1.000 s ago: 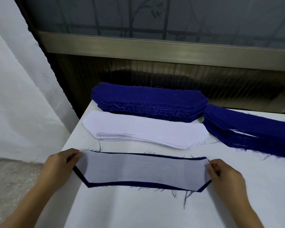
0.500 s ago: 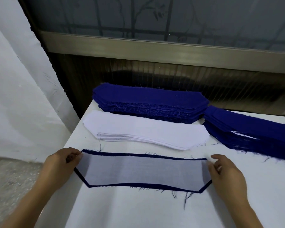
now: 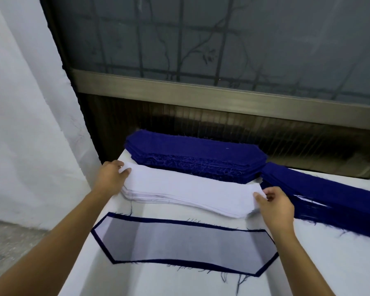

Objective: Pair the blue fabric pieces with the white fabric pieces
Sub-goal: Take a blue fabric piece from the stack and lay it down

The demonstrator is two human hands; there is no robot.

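Note:
A paired piece (image 3: 184,244), thin white fabric laid over blue with a blue border showing, lies flat near the table's front. Behind it sits the stack of white fabric pieces (image 3: 186,189). My left hand (image 3: 111,177) rests on the stack's left end, its fingertips at the top sheet's corner. My right hand (image 3: 273,206) pinches the top sheet's right end. A thick stack of blue fabric pieces (image 3: 197,159) lies at the back. A second blue pile (image 3: 329,193) spreads along the right.
The white table (image 3: 329,263) ends at its left edge beside a white curtain (image 3: 30,103). A window frame and dark wall panel stand right behind the blue stacks. Loose blue threads lie on the table near the paired piece.
Both hands have left the ends of the paired piece and reached back to the two ends of the white stack. The paired piece stays flat on the table.

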